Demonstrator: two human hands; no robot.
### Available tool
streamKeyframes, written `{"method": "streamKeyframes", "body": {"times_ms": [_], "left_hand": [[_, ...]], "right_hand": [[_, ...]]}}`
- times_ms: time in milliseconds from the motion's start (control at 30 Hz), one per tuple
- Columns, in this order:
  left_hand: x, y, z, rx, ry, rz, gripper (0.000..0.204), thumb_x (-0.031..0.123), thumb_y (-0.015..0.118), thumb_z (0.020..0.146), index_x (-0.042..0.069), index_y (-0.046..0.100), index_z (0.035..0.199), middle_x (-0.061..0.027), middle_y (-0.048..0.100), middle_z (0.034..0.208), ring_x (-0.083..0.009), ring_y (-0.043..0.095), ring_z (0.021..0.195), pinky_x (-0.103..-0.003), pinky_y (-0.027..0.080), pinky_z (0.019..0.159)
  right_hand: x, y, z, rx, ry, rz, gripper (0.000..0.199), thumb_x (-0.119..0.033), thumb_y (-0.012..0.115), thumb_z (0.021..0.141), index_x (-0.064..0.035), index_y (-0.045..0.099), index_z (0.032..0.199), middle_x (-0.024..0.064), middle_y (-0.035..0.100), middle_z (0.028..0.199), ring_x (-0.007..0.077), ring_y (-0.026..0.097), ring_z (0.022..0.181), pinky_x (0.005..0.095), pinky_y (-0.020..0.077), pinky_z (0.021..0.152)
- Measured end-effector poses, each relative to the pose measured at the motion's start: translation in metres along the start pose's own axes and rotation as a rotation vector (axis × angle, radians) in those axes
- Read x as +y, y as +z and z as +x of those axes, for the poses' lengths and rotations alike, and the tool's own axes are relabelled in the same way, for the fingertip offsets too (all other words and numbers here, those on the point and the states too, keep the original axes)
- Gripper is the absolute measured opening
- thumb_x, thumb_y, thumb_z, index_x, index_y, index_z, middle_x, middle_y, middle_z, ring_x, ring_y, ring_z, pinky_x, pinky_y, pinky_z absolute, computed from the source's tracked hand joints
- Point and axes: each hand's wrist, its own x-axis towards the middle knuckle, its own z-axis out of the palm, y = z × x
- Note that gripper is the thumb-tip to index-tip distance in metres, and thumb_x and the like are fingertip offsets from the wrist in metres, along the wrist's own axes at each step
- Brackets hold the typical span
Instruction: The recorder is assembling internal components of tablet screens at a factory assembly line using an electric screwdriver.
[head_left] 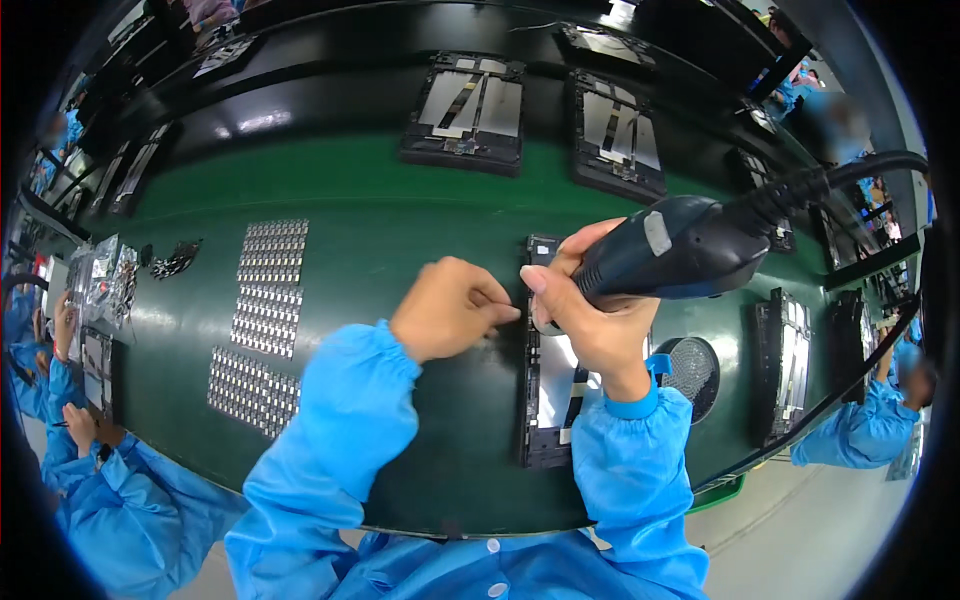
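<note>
While gripping matte blue driver (670,250), R hand (590,320), L hand (450,305) pinching, flat frame (545,400)

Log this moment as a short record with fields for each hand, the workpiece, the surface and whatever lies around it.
left hand: fingers pinched at the left edge of the open tablet frame
right hand: gripping a dark blue electric screwdriver, tip hidden behind the hand
cable: black cord leaves the screwdriver's rear
surface: green belt
left of hands: sheets of small grey parts
right of hands: round black dish
far side: more open tablet frames
others: blue-sleeved co-workers at both sides
</note>
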Motion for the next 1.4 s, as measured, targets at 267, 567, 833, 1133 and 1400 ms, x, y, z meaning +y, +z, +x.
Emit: {"method": "streamKeyframes", "body": {"times_ms": [267,567,833,1133,1400], "left_hand": [[0.02,-0.026,-0.082,0.097,0.147,1.075,0.032,0.004,0.067,0.066,0.002,0.059,0.098,-0.0161,0.062,0.083,-0.0334,0.06,0.083,-0.041,0.051,0.071],[0.047,0.009,-0.102,-0.241,0.553,0.968,0.022,0.009,0.062,0.064,0.009,0.062,0.086,-0.0057,0.059,0.073,-0.0253,0.059,0.073,-0.038,0.046,0.064],[0.141,0.178,-0.101,-0.446,1.219,0.025,0.016,0.01,0.058,0.068,0.006,0.057,0.084,-0.0068,0.057,0.084,-0.0211,0.056,0.08,-0.031,0.045,0.064],[0.116,0.15,-0.117,-0.294,1.253,0.016,0.018,0.006,0.071,0.063,0.005,0.065,0.08,-0.0096,0.062,0.082,-0.0239,0.061,0.073,-0.031,0.05,0.063],[-0.01,-0.162,-0.103,0.38,0.252,0.507,0.023,0.002,0.07,0.071,0.0,0.067,0.094,-0.0144,0.065,0.092,-0.0275,0.064,0.084,-0.032,0.053,0.073]], "right_hand": [[-0.008,0.005,-0.002,0.003,0.026,0.003,0.031,0.01,0.069,0.073,-0.002,0.05,0.095,0.0052,0.055,0.063,0.0112,0.055,0.05,0.0232,0.0462,0.046],[0.027,-0.011,0.004,0.044,0.079,-0.081,0.031,-0.007,0.075,0.074,-0.0037,0.055,0.097,-0.001,0.058,0.065,0.0061,0.053,0.054,0.0223,0.042,0.047],[0.019,0.022,0.023,0.108,-0.199,-0.036,0.029,-0.011,0.074,0.067,0.0007,0.052,0.082,0.0074,0.057,0.06,0.0144,0.054,0.054,0.0289,0.0433,0.051],[0.0,0.014,0.009,-0.011,0.043,0.117,0.036,0.007,0.069,0.074,-0.0004,0.053,0.106,-0.0001,0.055,0.064,0.0079,0.052,0.047,0.0215,0.0412,0.042],[0.004,0.022,0.01,-0.018,0.092,0.049,0.024,0.008,0.067,0.074,-0.0007,0.052,0.091,0.0022,0.056,0.062,0.0081,0.054,0.047,0.0204,0.0402,0.041]]}}
